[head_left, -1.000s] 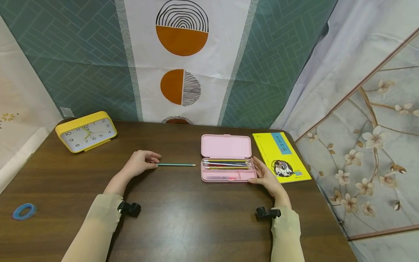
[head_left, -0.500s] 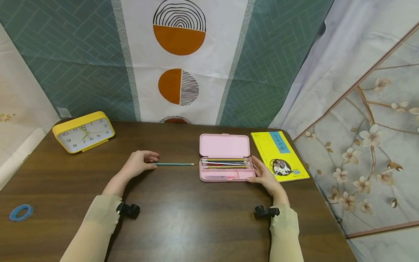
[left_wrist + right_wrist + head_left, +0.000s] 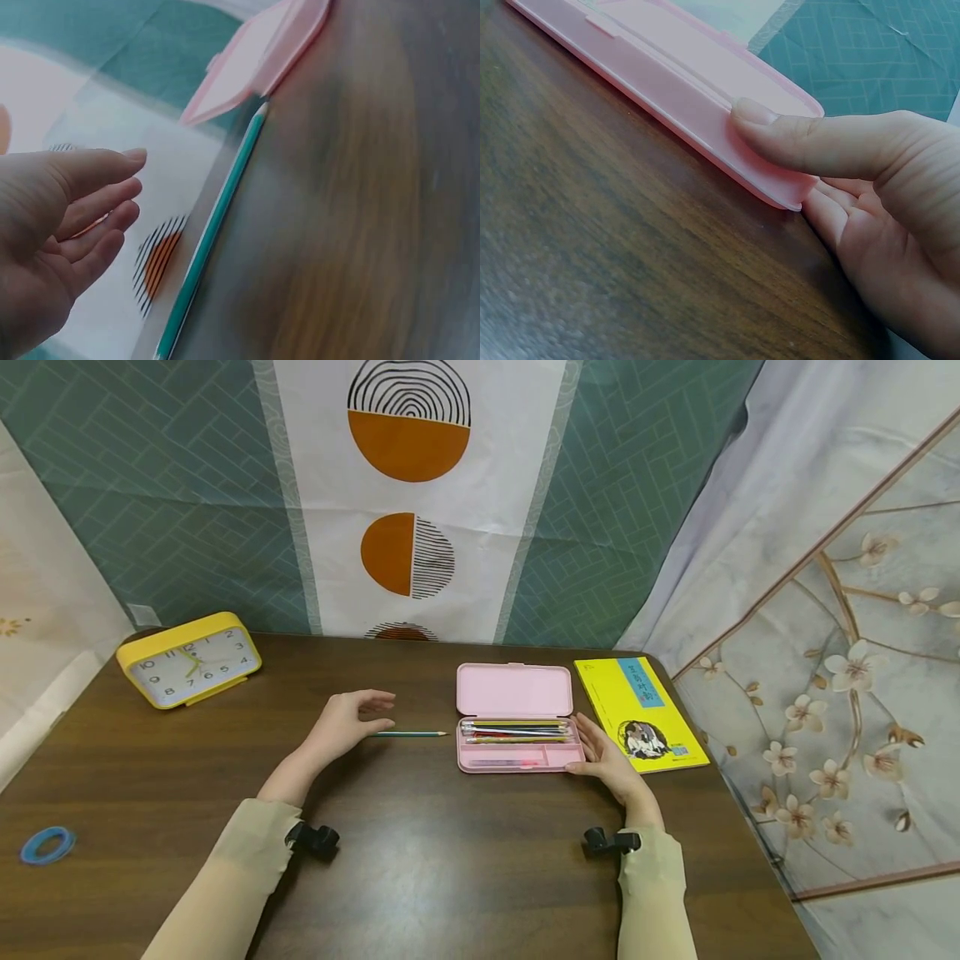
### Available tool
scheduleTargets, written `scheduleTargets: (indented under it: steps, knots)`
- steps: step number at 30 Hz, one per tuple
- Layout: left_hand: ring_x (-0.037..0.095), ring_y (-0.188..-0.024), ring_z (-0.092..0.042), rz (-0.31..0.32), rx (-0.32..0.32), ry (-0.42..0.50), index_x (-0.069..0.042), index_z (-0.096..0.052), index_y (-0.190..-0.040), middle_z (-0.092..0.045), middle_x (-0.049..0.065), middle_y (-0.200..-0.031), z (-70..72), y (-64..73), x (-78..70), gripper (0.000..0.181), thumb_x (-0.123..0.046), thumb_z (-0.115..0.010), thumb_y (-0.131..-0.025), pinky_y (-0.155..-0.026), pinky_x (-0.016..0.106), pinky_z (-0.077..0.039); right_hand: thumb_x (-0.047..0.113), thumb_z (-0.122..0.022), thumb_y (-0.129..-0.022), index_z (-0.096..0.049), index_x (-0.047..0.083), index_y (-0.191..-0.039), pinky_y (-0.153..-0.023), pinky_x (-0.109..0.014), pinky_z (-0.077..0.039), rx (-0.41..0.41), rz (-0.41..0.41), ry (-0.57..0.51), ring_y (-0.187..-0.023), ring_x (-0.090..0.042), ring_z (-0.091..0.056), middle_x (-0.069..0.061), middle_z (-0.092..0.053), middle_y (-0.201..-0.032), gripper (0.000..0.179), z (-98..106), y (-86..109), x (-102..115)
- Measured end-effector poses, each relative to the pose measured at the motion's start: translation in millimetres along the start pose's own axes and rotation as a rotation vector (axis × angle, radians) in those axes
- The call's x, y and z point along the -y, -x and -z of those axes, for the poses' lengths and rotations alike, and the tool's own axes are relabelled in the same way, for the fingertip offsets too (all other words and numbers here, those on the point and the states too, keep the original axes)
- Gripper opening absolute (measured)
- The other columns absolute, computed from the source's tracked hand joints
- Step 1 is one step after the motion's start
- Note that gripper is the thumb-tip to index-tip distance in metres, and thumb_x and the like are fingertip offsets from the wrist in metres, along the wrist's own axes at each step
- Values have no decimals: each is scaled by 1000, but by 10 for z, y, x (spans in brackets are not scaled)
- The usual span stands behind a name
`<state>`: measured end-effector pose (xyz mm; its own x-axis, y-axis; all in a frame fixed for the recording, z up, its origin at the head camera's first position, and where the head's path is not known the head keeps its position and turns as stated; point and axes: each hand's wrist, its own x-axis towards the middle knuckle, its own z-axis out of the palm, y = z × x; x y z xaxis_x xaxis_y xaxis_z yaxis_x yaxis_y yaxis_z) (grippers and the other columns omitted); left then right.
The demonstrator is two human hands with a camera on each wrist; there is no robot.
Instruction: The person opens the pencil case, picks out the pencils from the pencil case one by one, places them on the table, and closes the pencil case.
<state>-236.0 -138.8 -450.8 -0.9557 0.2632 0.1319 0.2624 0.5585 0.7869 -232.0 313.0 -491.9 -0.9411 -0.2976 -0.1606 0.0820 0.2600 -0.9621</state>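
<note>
A green pencil [image 3: 410,734] lies on the table, its tip towards the open pink pencil case [image 3: 561,758]. My left hand [image 3: 347,723] hovers over the pencil's blunt end in the head view. In the left wrist view the left hand [image 3: 71,225] is apart from the pencil [image 3: 214,225], thumb and fingers loosely bent with nothing between them. My right hand [image 3: 611,768] holds the right end of the case. The right wrist view has the thumb [image 3: 810,139] pressed on the front wall of the pencil case [image 3: 675,105], fingers behind its end. Several pencils [image 3: 517,732] fill the case's back compartment.
A yellow book [image 3: 611,693] lies right of the case, close to the right hand. At the back left stands a yellow clock [image 3: 191,660]. A blue tape ring [image 3: 47,845] lies at the far left. Hanging cloth [image 3: 585,552] borders the table's back edge.
My left hand has let go of the pencil's blunt end and shifted right and up a little, its fingers spreading. The pencil stays on the table. My right hand keeps its hold on the case.
</note>
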Motion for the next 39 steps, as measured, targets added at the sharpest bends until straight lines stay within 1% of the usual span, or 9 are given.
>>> scheduleTargets:
  steps: [5,8,12,16,22,26,31,35,39]
  knots:
    - [33,-104,-67,-58,11,8,2,-65,-122,-71,19,-112,-193,-128,-126,39,-8,-74,-86,-91,47,-53,3,-73,-84,-9,8,-158,-116,-35,-19,3,-2,2,-152,-29,-10,-11,-12,-165,98,7,-6,-2]
    - [33,-104,-67,-90,14,9,2,-65,-120,-71,17,-111,-317,-214,-193,38,-7,-74,-85,-92,46,-53,1,-73,-84,-9,8,-158,-115,-31,-21,4,1,4,-152,-29,-10,-11,-12,-165,97,5,-5,0]
    - [30,-104,-67,-124,35,18,1,-66,-120,-71,15,-112,-476,-316,-292,37,-7,-74,-85,-92,44,-53,0,-72,-84,-9,7,-157,-114,-25,-24,8,11,0,-152,-29,-10,-11,-12,-165,97,1,-1,-1]
    - [29,-104,-68,-139,76,29,1,-66,-120,-72,14,-111,-642,-396,-394,37,-6,-74,-85,-92,42,-53,-1,-72,-84,-9,6,-157,-114,-23,-24,11,18,1,-152,-30,-10,-11,-12,-165,97,3,4,-5]
    - [26,-99,-68,-144,149,-4,-1,-66,-121,-73,13,-107,-870,-465,-517,36,-7,-73,-86,-89,40,-54,0,-72,-84,-9,7,-157,-115,-28,-21,9,22,3,-152,-30,-9,-12,-12,-165,97,13,1,-15]
    - [22,-94,-68,-147,170,-11,-1,-67,-118,-73,11,-103,-969,-489,-577,36,-8,-75,-84,-85,37,-55,1,-73,-84,-9,6,-157,-116,-29,-21,12,25,4,-152,-29,-11,-12,-13,-164,97,17,-12,-30]
    - [17,-87,-68,-167,187,-38,-1,-69,-114,-74,7,-96,-1055,-520,-598,32,-9,-77,-83,-80,33,-55,0,-73,-84,-9,6,-157,-116,-26,-22,13,34,-2,-152,-29,-11,-12,-13,-164,98,27,-21,-47]
    - [17,-88,-68,-158,209,-59,-1,-70,-113,-74,7,-96,-1094,-528,-622,30,-10,-75,-85,-82,33,-55,0,-73,-84,-9,6,-157,-116,-25,-22,15,35,-2,-152,-29,-10,-12,-13,-164,97,26,-16,-42]
    - [17,-89,-67,-141,231,-78,-2,-70,-113,-74,6,-97,-1122,-509,-643,28,-11,-74,-87,-84,34,-54,2,-73,-85,-9,7,-157,-117,-30,-20,12,29,-2,-152,-29,-10,-11,-13,-164,97,19,-4,-36]
